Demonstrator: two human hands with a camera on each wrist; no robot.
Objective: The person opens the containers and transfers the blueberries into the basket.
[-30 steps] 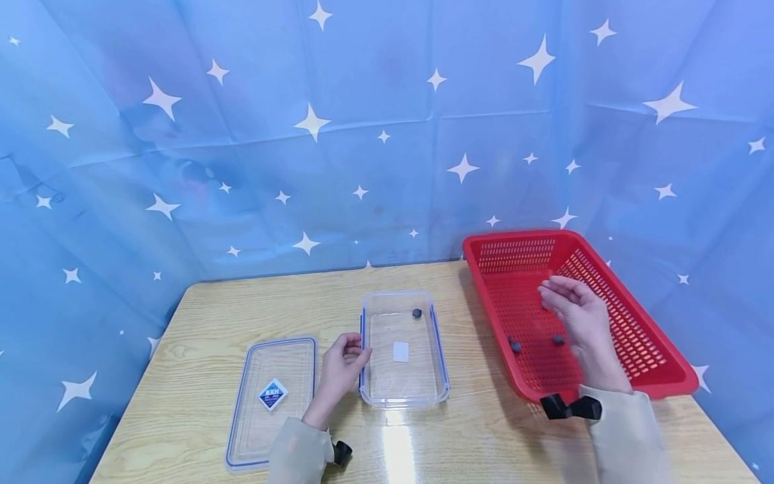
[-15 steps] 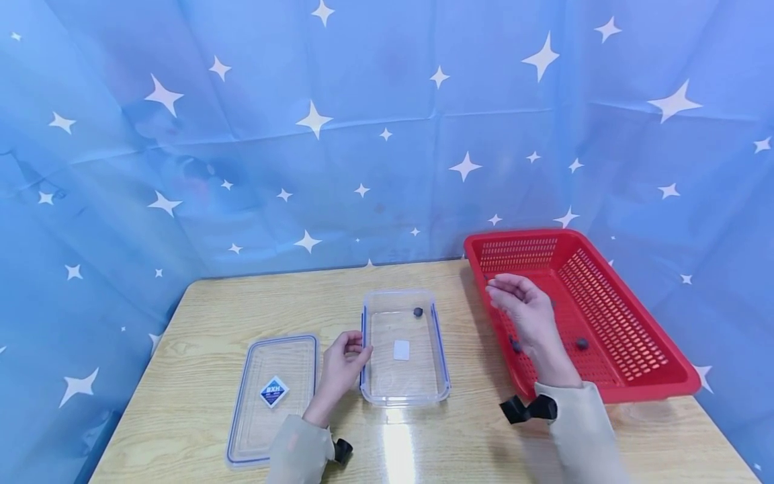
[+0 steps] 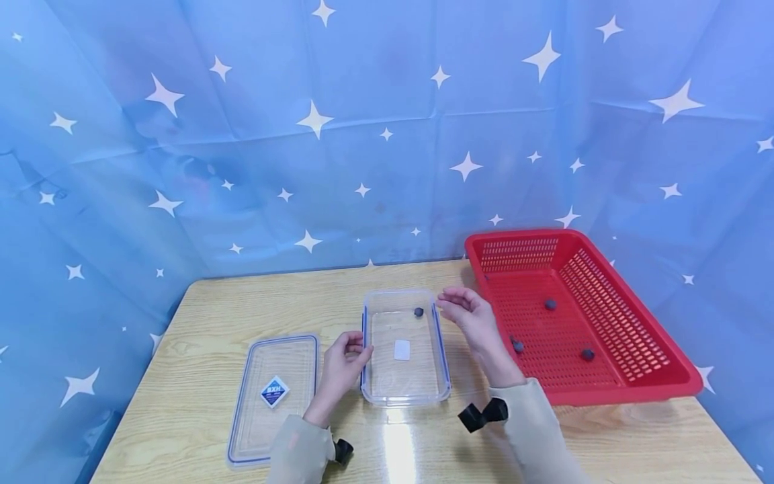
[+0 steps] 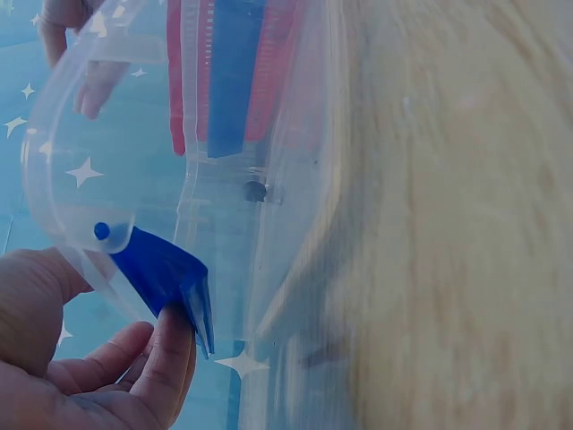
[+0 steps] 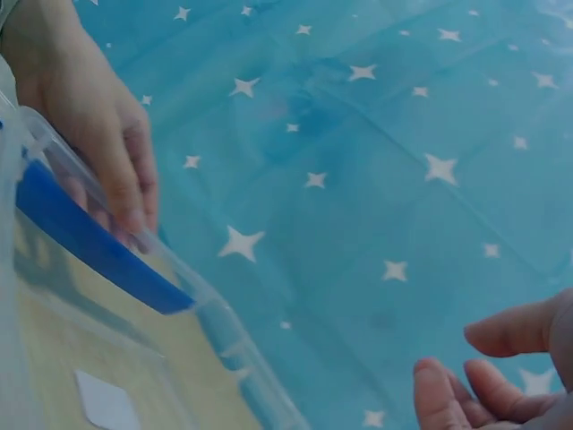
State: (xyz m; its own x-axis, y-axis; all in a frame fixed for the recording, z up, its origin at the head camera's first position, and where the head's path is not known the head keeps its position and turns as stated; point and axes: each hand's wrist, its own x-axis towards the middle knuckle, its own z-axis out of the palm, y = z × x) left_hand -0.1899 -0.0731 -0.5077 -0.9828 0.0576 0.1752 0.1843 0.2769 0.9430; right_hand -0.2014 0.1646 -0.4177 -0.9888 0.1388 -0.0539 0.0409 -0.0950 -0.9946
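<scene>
In the head view, my left hand (image 3: 343, 366) grips the left side of a clear plastic food container (image 3: 387, 390). Its fingers lie against the hanging blue latch flap (image 4: 170, 273) in the left wrist view. One small dark round berry (image 3: 418, 312), like a blueberry, sits near the container's far right corner. Beside the right rim hovers my right hand (image 3: 474, 323), fingers bent and relaxed. The right wrist view shows its thumb apart from the fingers, with nothing visible between them. A red plastic basket (image 3: 611, 396) holds several similar berries.
On the wooden table (image 3: 205, 309), left of the container, lies its clear lid (image 3: 302, 430) with a blue rim and a diamond sticker. A white square label (image 3: 402, 349) is on the container's bottom. Behind the table hangs a blue curtain (image 3: 254, 161) with white stars.
My right hand has moved left from above the basket to the container's right rim. One berry in the basket has shifted right and nearer. My left hand stays in place.
</scene>
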